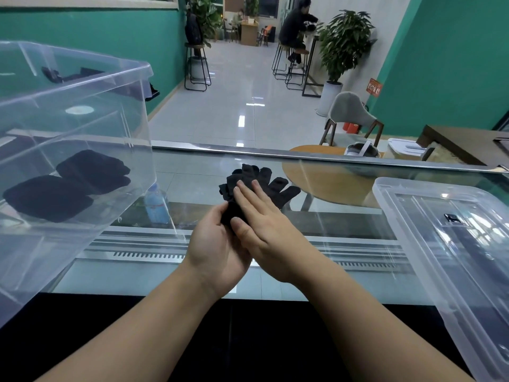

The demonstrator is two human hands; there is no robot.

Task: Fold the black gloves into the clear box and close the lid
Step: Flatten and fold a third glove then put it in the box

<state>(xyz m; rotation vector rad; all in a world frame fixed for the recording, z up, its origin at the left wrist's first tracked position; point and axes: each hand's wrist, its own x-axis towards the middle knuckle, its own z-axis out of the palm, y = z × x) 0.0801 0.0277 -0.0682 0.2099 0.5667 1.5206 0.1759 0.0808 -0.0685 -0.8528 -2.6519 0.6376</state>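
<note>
Your left hand [217, 253] cups the cuff end of the black gloves [257, 186] from below, its fingers curled around the fabric and its thumb tucked against the dark cloth. Your right hand [264, 232] lies flat on top of the same gloves, fingers [245, 194] straight and pressed nearly together, thumb set apart at the lower side. The glove fingertips fan out past your right fingertips, pointing away from you and spreading toward the right. You hold the pair sandwiched between both palms above the middle of the glass counter [344, 224], well in from its near black edge and short of the metal rail along its far edge.

The clear box [82, 128] stands at the left end of the counter, open at the top. Two folded black bundles [68, 186] already lie on its floor, touching each other, one nearer you and one behind it.

The lid [451, 238] rests at the right end of the counter, apart from the box, with a small dark clip near its middle.

Through the glass, under the box's right corner, you see a plastic bottle [157, 205] with a pale blue label; its print is too blurred to read. An orange sign [374, 88] on the far wall carries characters that are also too small to make out.
</note>
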